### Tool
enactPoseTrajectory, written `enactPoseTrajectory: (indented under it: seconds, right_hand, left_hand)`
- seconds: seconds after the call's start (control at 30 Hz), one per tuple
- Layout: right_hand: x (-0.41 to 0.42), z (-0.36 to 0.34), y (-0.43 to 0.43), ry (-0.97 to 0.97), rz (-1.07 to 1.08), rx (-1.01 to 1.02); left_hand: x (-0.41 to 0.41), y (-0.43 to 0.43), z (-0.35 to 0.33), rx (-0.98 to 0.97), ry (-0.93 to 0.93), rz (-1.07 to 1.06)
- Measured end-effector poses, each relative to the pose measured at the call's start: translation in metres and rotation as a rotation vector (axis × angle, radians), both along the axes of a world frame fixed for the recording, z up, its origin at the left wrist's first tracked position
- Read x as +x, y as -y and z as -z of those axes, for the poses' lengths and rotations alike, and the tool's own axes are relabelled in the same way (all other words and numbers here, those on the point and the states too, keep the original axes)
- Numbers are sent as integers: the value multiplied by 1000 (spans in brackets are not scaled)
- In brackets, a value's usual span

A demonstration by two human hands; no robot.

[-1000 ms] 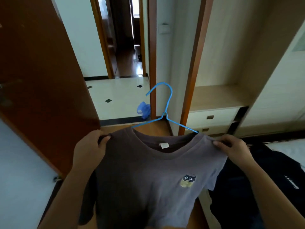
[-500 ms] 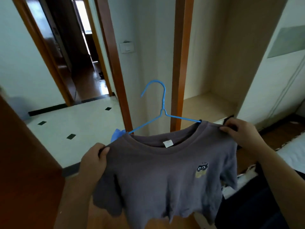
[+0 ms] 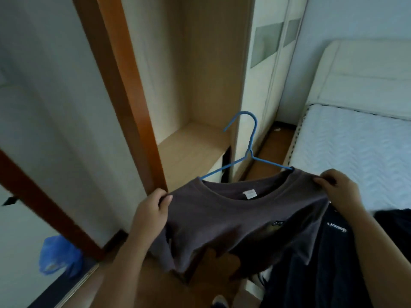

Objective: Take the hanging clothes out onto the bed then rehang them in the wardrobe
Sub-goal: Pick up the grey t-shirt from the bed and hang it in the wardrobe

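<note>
A grey-brown T-shirt (image 3: 224, 216) with a small cartoon patch hangs on a blue wire hanger (image 3: 249, 150), held up in front of me. My left hand (image 3: 151, 212) grips the shirt's left shoulder and my right hand (image 3: 340, 190) pinches its right shoulder. The hanger's hook points up toward the open wardrobe compartment (image 3: 195, 85), whose wooden shelf (image 3: 191, 150) lies just behind the shirt. The white bed (image 3: 360, 156) is to the right, and dark clothes (image 3: 329, 252) lie on its near corner under my right arm.
An orange-brown wooden post (image 3: 124, 85) frames the wardrobe's left side. White sliding doors (image 3: 266, 63) stand right of the compartment. A blue plastic bag (image 3: 59, 255) sits on the floor at lower left. Wooden floor runs between wardrobe and bed.
My view has swung right, from the doorway to the wardrobe and bed. Both hands still hold the shirt by its shoulders, now in front of the open compartment.
</note>
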State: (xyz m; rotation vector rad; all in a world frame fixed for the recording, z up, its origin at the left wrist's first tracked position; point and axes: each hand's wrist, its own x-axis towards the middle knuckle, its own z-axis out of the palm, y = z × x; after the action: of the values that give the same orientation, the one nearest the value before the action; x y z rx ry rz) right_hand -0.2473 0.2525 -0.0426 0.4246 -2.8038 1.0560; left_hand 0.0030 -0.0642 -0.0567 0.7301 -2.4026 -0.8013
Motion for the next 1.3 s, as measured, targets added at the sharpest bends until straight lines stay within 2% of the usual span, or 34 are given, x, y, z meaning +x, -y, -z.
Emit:
enactPoseTrajectory:
  seconds: [0.23, 0.4, 0.57, 0.8, 0.9, 1.03, 1.2, 1.3]
  right_hand:
    - [-84, 5, -13, 41, 179, -73]
    - [-125, -8, 10, 5, 229, -127]
    - [-157, -33, 41, -154, 307, -270]
    - [-183, -114, 79, -308, 153, -123]
    - [-188, -143, 88, -267, 44, -93]
    - [-196, -159, 102, -117, -102, -248]
    - [-205, -164, 129, 140, -271, -482]
    - [-221, -165, 153, 201, -292, -599]
  left_hand:
    - [-144, 18, -2, 18, -46, 89]
    - [-214, 45, -23, -190, -175, 30]
    - [-277, 77, -54, -414, -273, -70]
    - [-332, 125, -119, -332, -443, -197]
    - [-345, 144, -139, -292, -519, -205]
    - [-356, 161, -154, -230, -589, -238]
    - [-363, 186, -158, -232, -520, -300]
    - [-370, 202, -157, -186, -488, -324]
